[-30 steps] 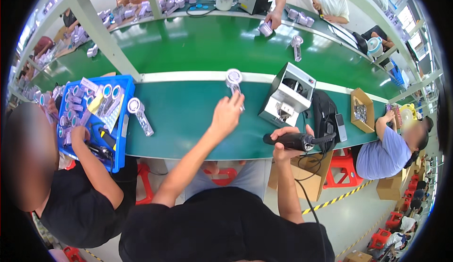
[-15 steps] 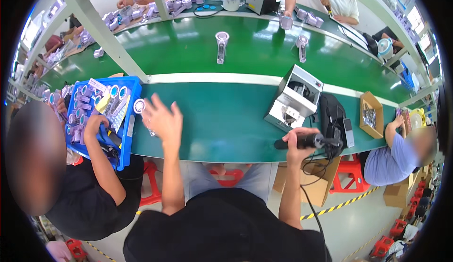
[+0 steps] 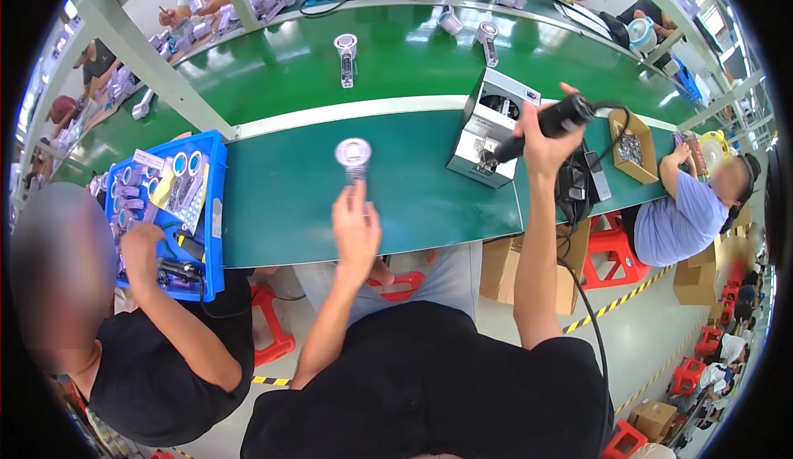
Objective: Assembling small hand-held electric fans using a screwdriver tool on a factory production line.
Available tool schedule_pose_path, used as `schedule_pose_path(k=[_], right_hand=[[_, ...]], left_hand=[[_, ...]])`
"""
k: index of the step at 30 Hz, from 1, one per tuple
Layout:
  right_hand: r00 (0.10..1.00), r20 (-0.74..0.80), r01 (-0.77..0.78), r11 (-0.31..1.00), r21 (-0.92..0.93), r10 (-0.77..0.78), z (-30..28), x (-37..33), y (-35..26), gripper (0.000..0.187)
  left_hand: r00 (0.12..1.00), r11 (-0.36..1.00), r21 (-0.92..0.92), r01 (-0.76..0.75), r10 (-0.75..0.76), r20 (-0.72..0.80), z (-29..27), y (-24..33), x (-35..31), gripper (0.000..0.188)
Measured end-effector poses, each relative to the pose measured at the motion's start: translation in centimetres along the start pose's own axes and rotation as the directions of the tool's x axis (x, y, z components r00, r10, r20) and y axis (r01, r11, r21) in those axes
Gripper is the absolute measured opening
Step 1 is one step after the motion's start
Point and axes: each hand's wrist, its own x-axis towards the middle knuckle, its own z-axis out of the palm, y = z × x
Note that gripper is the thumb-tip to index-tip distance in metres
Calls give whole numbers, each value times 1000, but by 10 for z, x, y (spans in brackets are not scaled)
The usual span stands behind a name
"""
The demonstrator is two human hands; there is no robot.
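Over the green bench, my left hand (image 3: 357, 236) pinches the handle end of a pale lilac handheld device (image 3: 353, 153). Its round head points away from me and is slightly blurred. My right hand (image 3: 545, 147) is wrapped around a black corded electric screwdriver (image 3: 567, 115), tilted so that its tip points down to the left. That tip is at the front of a grey box-shaped screw feeder (image 3: 522, 91); whether they touch, I cannot tell.
At left, a co-worker's hand reaches into a blue bin (image 3: 216, 203) of similar devices. Right of the feeder are a black bag-like item (image 3: 572, 186) and a cardboard box (image 3: 647, 157) of small parts. Beyond a pale rail, more devices (image 3: 345, 61) lie on the green belt.
My left hand has moved right from beside the blue bin, bringing the lilac device. My right hand has raised the screwdriver and swung its tip to the feeder.
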Motion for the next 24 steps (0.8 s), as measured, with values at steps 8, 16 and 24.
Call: schedule_pose_path(k=[8, 16, 24], right_hand=[[987, 126, -94, 995, -36, 98, 12, 14, 14, 53], [969, 101, -231, 973, 23, 227, 12, 21, 24, 51], [976, 178, -163, 966, 199, 128, 59, -38, 18, 53]], left_hand=[[955, 955, -151, -255, 273, 114, 47, 58, -6, 49], [946, 944, -167, -284, 304, 114, 44, 56, -5, 51], [930, 938, -102, -332, 343, 132, 45, 56, -3, 53]])
